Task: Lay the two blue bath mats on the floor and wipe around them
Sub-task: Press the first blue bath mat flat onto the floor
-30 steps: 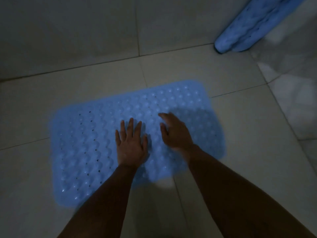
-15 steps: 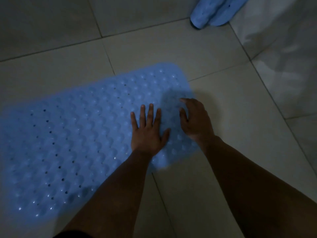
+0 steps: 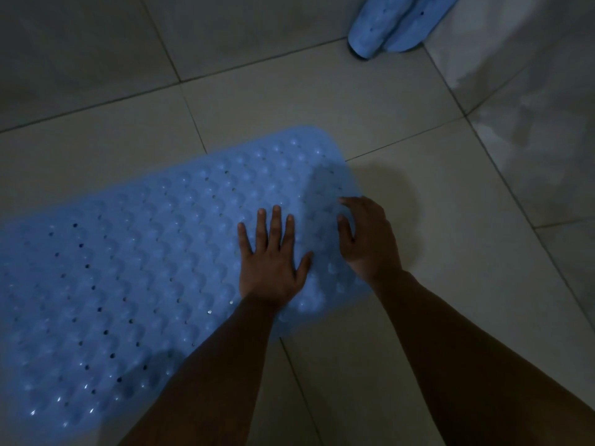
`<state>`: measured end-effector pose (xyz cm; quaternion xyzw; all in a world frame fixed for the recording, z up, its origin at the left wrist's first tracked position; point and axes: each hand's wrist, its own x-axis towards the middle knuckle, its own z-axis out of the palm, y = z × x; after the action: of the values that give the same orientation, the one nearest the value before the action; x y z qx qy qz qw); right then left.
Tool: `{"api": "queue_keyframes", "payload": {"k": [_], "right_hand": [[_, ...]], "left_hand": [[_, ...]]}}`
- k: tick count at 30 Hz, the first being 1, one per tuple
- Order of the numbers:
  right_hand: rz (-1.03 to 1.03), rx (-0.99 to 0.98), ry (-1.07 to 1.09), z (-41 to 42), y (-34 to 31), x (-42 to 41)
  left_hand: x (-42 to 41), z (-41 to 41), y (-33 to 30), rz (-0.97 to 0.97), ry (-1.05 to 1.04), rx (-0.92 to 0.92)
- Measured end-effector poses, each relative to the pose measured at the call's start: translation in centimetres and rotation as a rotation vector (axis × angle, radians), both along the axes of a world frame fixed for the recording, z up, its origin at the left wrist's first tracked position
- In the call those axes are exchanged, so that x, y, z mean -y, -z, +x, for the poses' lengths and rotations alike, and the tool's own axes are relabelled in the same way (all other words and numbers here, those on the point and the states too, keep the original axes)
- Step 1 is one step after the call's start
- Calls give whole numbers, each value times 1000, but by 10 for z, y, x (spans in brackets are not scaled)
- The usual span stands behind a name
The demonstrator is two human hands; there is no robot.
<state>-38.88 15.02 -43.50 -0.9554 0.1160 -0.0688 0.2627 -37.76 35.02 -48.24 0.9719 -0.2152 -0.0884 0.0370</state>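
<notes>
**Flat mat pressed down at its right end; second mat not yet laid**

Left hand [image 3: 272,265]: palm down, fingers straight and a little spread, pressing flat on the blue bath mat [image 3: 135,278] near its right end. Holds nothing.

Right hand [image 3: 370,239]: at the mat's right edge, fingers bent, tips touching or nearly touching the surface. In this dim light I cannot tell whether it pinches the edge or only rests there; no fold of mat shows between the fingers.

Where things are: the flat mat lies on the tiled floor [image 3: 402,333], slanting from the lower left up to the right, across several grout lines. The second mat [image 3: 383,24] is rolled or folded, standing on end at the far side where floor meets wall [image 3: 80,43], well apart from the first.

Risks, as I judge them:
- Mat likely clings by suction underneath; if the floor is wet or gritty, it may not seat and could creep when the floor round it is wiped.
- Pressing only this end may leave the far left end lifted or rippled.
- Grout lines under it could break the seal along those strips.
- Pale patches on the right-hand surface [image 3: 531,140] may be moisture or glare; if wet, kneeling and reaching here invites a slip.
- The rolled mat may keep its curl and spring up at the ends when opened.

Materials and shapes: mat is soft, translucent blue plastic or rubber, a rounded-corner rectangle, covered in rows of raised bumps with small drain holes between. Tiles are large, smooth, pale, with thin dark joints.
</notes>
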Motion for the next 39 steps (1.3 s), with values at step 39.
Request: {"api": "queue_keyframes", "payload": {"k": [39], "right_hand": [[-391, -249, -210, -7, 53, -66]], "left_hand": [[-24, 55, -27, -335, -178, 103]]}}
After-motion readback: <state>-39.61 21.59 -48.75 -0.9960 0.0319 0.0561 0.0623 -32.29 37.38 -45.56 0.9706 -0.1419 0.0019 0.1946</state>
